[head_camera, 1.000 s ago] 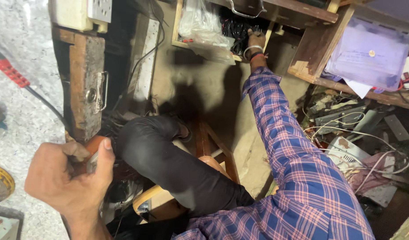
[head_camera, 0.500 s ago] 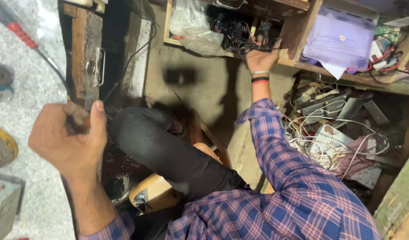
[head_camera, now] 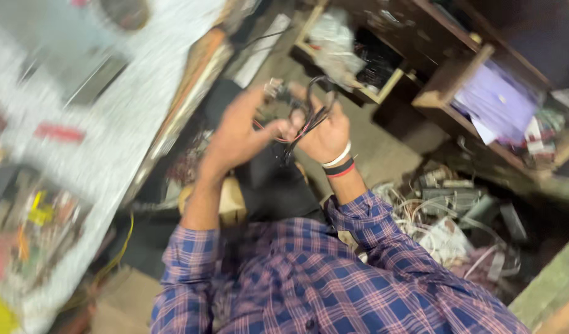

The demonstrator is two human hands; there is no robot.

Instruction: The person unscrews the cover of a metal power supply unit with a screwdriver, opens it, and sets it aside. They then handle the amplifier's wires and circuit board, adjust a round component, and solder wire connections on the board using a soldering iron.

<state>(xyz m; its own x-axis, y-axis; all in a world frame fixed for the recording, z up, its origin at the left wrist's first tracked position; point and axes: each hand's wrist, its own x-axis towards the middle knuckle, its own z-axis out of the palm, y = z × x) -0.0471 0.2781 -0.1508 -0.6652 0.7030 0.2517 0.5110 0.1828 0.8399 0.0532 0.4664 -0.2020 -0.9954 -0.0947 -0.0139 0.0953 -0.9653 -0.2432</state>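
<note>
Both my hands meet in front of me over my lap. My right hand (head_camera: 324, 133), with white and red bands at the wrist, grips a bundle of black and red wires (head_camera: 309, 117). My left hand (head_camera: 241, 130) touches the same bundle and pinches a small connector (head_camera: 273, 89) at its end. The picture is blurred by motion, so the fingers' exact hold is unclear. My checked blue sleeves and dark trousers fill the lower middle.
A speckled white workbench (head_camera: 99, 124) with blurred small parts runs along the left. A wooden shelf unit (head_camera: 445, 93) at the upper right holds plastic bags, dark parts and purple papers. A heap of cables and electronic boxes (head_camera: 451, 216) lies on the floor at the right.
My right hand has come back from the shelf holding a wire bundle. My left hand has left the bench edge and joined it. The view has swung left and blurred.
</note>
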